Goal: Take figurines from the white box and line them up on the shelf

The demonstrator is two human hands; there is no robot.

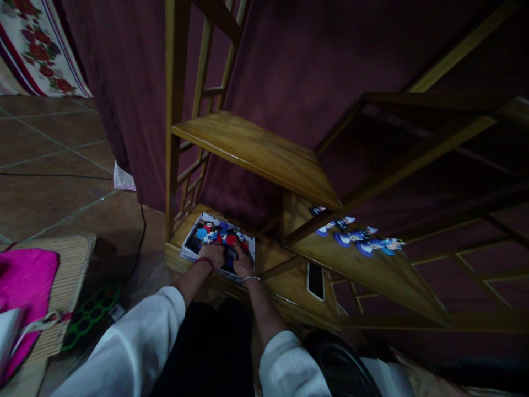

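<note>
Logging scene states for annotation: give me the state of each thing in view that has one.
Box: open, on the lower board
Boxed figures: jumbled together
Shelf figures: standing on round bases
Phone: lying flat, screen dark
Curtain: hanging
Left hand: in the box, grip unclear
Right hand: in the box, grip unclear

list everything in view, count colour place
box: 1, white, lower shelf
figures: several, mixed, in box
shelf figures: several, blue-white, right shelf
phone: 1, black, lower shelf
shelving: 1, brown, centre-right
curtains: some, maroon, behind shelving
floral cloth: 1, white-red, top left
tiles: many, brown, left
cables: some, black, on tiles
mat: 1, tan, lower left
pink cloth: 1, pink, on mat
holed item: 1, green, beside mat
sleeves: 2, white, bottom
left hand: 1, at box
right hand: 1, at box
</note>
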